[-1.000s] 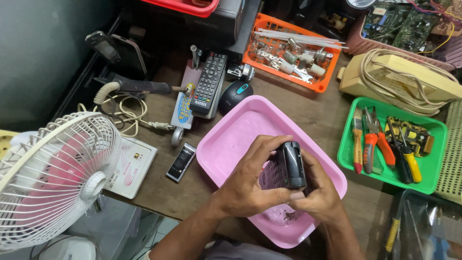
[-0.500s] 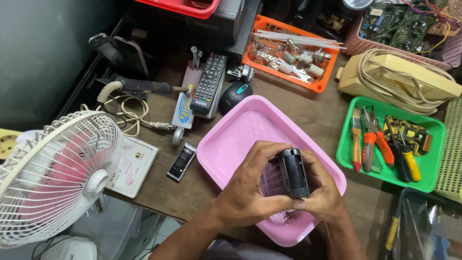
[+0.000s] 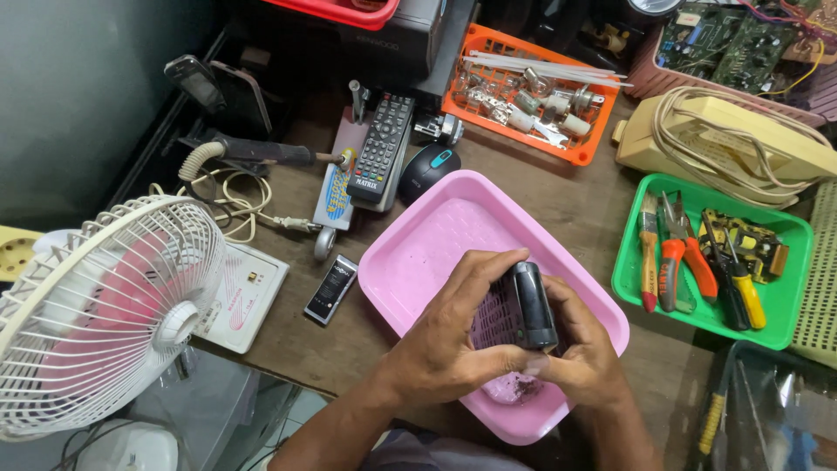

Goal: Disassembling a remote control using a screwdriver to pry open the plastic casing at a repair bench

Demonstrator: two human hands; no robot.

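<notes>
While your left hand [image 3: 445, 349] and right hand [image 3: 584, 358] both close around the small black device [image 3: 532, 305], you hold it just above the near part of the pink tray [image 3: 427, 244]. Green tool tray [image 3: 629, 262] sits to the right, white fan [image 3: 105, 305] far left, remote [image 3: 381, 150] beyond the pink tray.
</notes>
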